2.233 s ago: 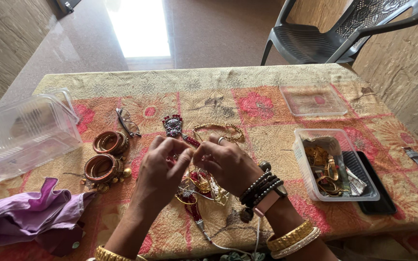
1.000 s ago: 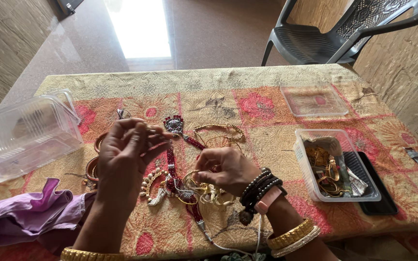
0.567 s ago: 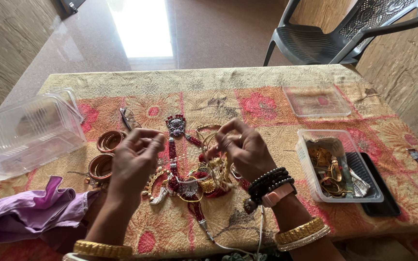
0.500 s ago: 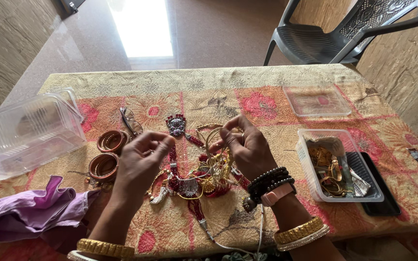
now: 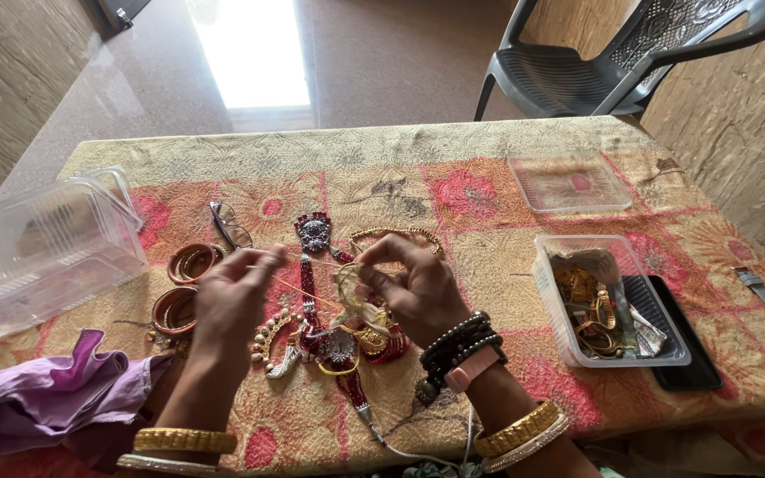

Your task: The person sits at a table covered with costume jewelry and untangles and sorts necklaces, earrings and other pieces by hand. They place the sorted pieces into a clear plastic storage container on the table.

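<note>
Both grips on thin chain (image 5: pixel 298 290)

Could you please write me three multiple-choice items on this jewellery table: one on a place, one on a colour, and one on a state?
1. Where does the clear tub holding gold jewellery sit?
A. to the right of the hands
B. at the far left edge
C. on the chair

2. What colour is the crumpled cloth at the near left?
A. green
B. purple
C. black

3. How is the flat clear lid lying?
A. snapped onto the tub
B. under the left hand
C. off the tub, alone on the tablecloth behind it

Answers:
1. A, since the tub lies right of the right hand, beside a black phone.
2. B, since the cloth is plainly purple.
3. C, since the tub is open and the lid rests apart from it; the left hand is over the jewellery pile.
</note>
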